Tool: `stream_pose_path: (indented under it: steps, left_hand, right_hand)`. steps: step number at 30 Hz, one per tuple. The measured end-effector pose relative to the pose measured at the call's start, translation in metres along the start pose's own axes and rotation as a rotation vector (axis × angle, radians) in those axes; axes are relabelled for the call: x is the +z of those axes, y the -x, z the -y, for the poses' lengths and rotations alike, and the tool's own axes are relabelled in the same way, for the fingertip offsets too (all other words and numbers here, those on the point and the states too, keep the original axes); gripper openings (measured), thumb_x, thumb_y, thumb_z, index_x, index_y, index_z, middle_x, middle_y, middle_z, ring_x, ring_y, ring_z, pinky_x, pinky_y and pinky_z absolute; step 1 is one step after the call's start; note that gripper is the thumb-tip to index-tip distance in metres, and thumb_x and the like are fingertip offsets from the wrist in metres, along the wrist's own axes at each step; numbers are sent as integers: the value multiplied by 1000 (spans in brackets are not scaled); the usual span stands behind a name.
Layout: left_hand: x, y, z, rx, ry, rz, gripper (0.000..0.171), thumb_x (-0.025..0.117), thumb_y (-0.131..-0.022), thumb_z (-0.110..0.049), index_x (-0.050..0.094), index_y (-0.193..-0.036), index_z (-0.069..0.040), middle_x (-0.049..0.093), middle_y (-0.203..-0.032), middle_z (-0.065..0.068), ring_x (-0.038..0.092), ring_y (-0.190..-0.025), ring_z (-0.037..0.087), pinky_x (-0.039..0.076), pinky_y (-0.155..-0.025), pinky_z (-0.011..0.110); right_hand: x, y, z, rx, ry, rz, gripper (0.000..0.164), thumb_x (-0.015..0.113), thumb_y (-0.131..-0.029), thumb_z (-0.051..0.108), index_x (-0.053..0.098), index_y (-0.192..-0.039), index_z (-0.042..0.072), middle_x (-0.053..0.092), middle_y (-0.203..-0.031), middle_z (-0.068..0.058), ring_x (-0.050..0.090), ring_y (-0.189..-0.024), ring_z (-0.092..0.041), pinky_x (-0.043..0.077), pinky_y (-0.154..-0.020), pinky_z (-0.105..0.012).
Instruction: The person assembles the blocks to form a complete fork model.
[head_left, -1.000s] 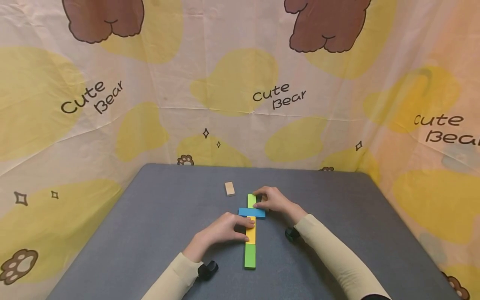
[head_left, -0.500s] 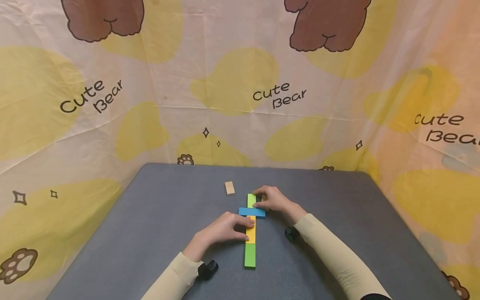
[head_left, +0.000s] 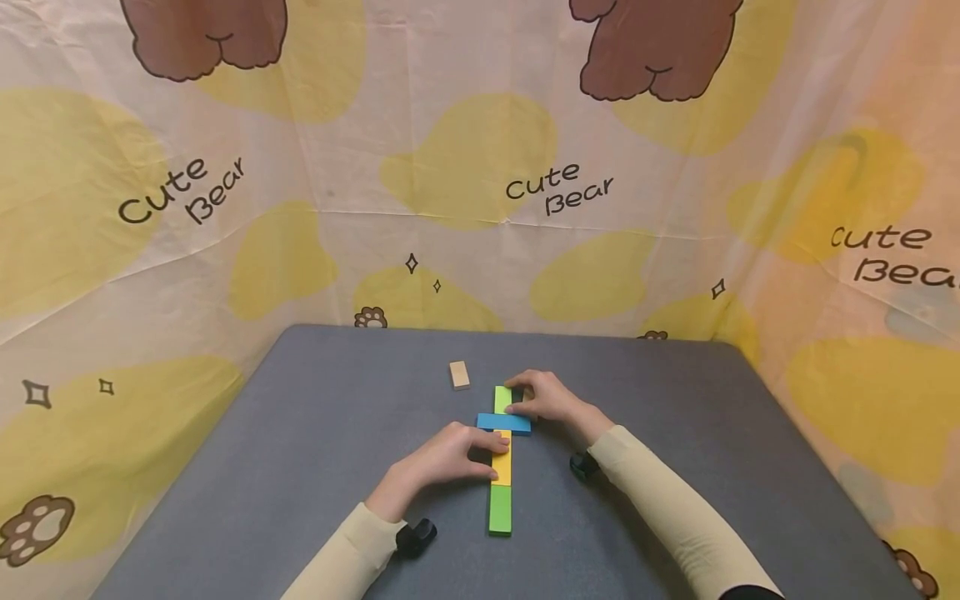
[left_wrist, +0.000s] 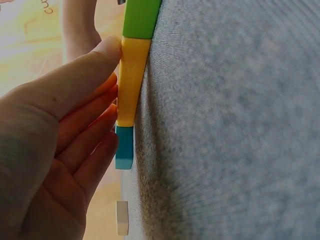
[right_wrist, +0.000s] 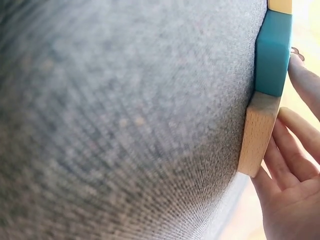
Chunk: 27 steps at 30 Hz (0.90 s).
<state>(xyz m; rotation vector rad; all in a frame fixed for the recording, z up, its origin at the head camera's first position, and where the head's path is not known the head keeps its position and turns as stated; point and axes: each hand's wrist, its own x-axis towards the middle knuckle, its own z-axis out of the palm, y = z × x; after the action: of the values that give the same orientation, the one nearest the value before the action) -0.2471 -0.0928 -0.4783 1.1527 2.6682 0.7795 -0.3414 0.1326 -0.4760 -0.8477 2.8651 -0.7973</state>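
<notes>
A row of blocks lies on the table in the head view: a green block (head_left: 500, 510), a yellow block (head_left: 502, 467), a blue block (head_left: 495, 422) set crosswise, and a light green block (head_left: 502, 398) at the far end. My left hand (head_left: 448, 454) reaches in from the left, its thumb and fingertips touching the yellow block. From the right, my right hand (head_left: 551, 397) rests its thumb and index finger along the light green block. A wooden block (right_wrist: 259, 135), partly hidden under that hand in the head view, lies beside the row against the blue block's end.
Another small wooden block (head_left: 459, 375) lies apart beyond the row, slightly left. The grey table (head_left: 337, 400) is enclosed by a printed cloth (head_left: 450, 167) at the back and sides. Each wrist carries a small black camera (head_left: 416, 538).
</notes>
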Motion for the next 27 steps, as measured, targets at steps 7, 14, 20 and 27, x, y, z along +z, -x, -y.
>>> stream_pose_path:
  steps: [7,14,20,27]
  left_hand:
    - [0,1,1,5,0,-2,46,76,-81,-36,67,-124,-25,66,-125,-15,61,-120,4,50,-103,30]
    - [0,1,1,12,4,-2,45,76,-81,-36,67,-124,-24,66,-126,-15,61,-120,4,50,-103,31]
    - [-1,1,0,9,-4,2,45,75,-82,-36,66,-124,-24,66,-127,-14,61,-121,4,49,-104,31]
    - [-2,1,-2,8,-13,5,45,74,-82,-36,66,-125,-24,65,-129,-14,60,-122,4,49,-105,31]
  right_hand:
    - [1,0,2,27,-11,22,49,79,-78,38,69,-119,13,65,-99,-3,49,-69,-11,40,-63,-22]
    - [1,0,3,41,-3,22,48,79,-78,37,69,-119,13,67,-105,-3,50,-77,-11,41,-70,-23]
    - [-1,1,5,37,2,23,48,79,-79,37,69,-119,14,68,-110,-3,51,-81,-12,43,-74,-25]
    - [-1,1,4,30,7,23,48,78,-79,37,68,-120,14,69,-111,-3,50,-81,-12,43,-73,-24]
